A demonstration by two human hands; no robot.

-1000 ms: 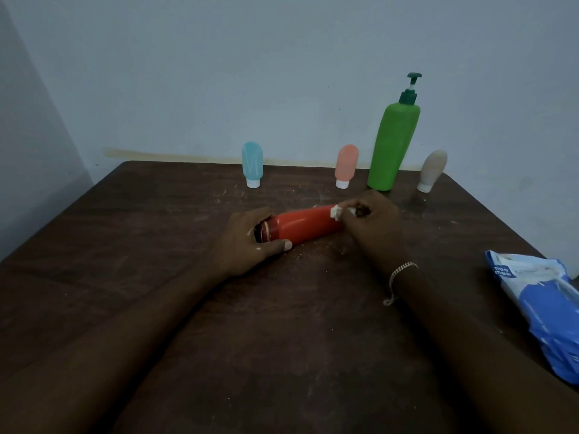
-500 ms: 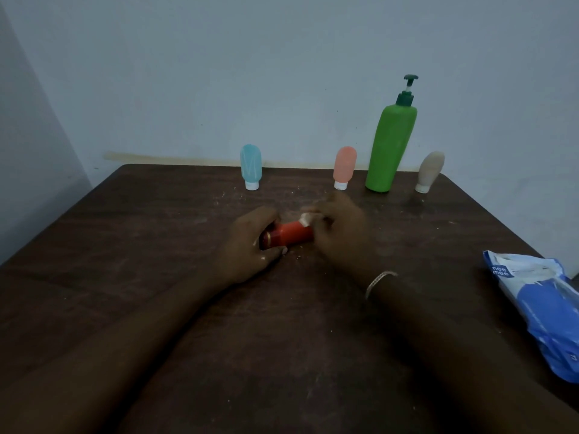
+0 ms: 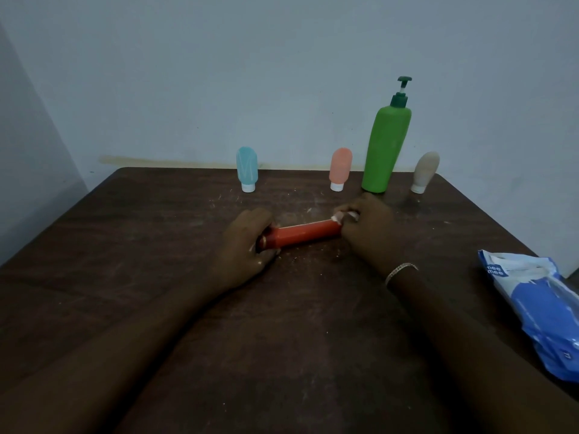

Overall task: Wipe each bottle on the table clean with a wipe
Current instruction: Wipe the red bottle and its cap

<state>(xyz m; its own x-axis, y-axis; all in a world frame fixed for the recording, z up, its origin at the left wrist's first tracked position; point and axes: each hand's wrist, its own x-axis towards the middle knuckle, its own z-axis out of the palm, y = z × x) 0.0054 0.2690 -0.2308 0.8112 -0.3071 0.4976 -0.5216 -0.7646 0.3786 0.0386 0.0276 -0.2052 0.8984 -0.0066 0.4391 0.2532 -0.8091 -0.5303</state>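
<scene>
Left hand (image 3: 246, 249) grips red bottle (image 3: 308, 234); wipes pack (image 3: 539, 311) reads "mee mee".

Red bottle (image 3: 308, 234), green pump btl (image 3: 385, 151), blue/white wipes pack (image 3: 539, 308), brown table (image 3: 156, 245).

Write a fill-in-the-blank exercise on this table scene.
1. The red bottle lies on its ____.
2. The left hand grips its cap end; the right hand holds a white ____ at the other end.
3. The pump bottle at the back is coloured ____.
Missing words: side; wipe; green.
</scene>
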